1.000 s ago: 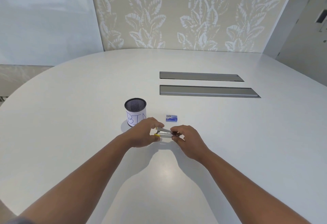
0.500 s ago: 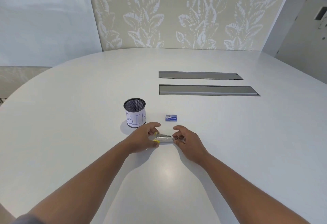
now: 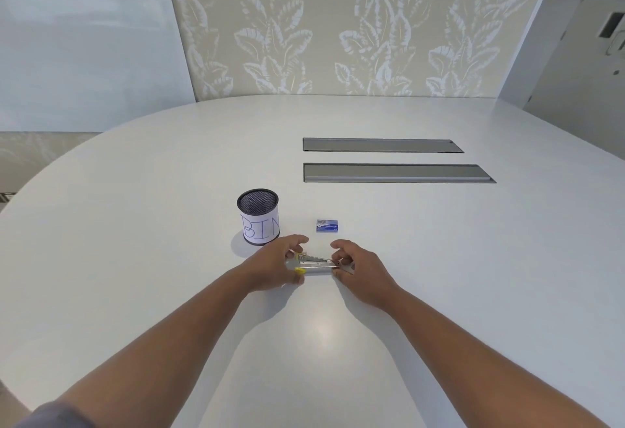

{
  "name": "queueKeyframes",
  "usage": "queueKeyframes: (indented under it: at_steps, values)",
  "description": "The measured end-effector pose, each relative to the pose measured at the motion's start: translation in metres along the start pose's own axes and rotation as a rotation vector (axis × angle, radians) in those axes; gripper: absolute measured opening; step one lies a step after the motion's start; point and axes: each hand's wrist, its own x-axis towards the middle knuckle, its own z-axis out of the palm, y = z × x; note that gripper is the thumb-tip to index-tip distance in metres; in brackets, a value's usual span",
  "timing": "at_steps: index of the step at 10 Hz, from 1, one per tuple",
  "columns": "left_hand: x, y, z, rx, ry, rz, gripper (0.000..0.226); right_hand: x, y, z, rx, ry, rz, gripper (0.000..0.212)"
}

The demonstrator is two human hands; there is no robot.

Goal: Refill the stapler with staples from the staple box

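The stapler (image 3: 314,263) is held low over the white table (image 3: 439,258), just in front of the person, with its yellow-tipped end gripped by the curled fingers of the left hand (image 3: 275,267) and its other end pinched by the fingertips of the right hand (image 3: 358,267); its top arm appears to be lifted a little from the base, though how far the magazine is exposed cannot be told at this size. From here the likeliest fault is judged to be a slip: the metal body is small and smooth, and if the spring is released while only fingertips are on it, the arm could snap shut or the stapler could be twisted out of the grip. A pinched finger is also possible if the top is let go too soon. The staple box (image 3: 327,226) lies closed on the table beyond the hands, apart from them, so one hand will have to be freed to fetch it, and the stapler could close again once that hold is given up. A mesh cup labelled BIN (image 3: 258,217) stands just left of the box, near enough to be knocked by a careless reach. Two grey recessed panels (image 3: 389,172) are set further back, well clear of the work
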Motion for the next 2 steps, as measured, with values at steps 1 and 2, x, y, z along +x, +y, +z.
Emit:
queueKeyframes:
  at_steps: [1,2]
  values:
    - [-0.001,0.007,-0.003,0.020,0.012,0.036,0.084,0.002,-0.004,-0.004,-0.017,0.008,-0.015,0.052]
    - [0.003,0.023,-0.013,0.041,0.169,0.105,0.064,0.009,-0.011,-0.013,-0.047,0.072,-0.038,0.058]
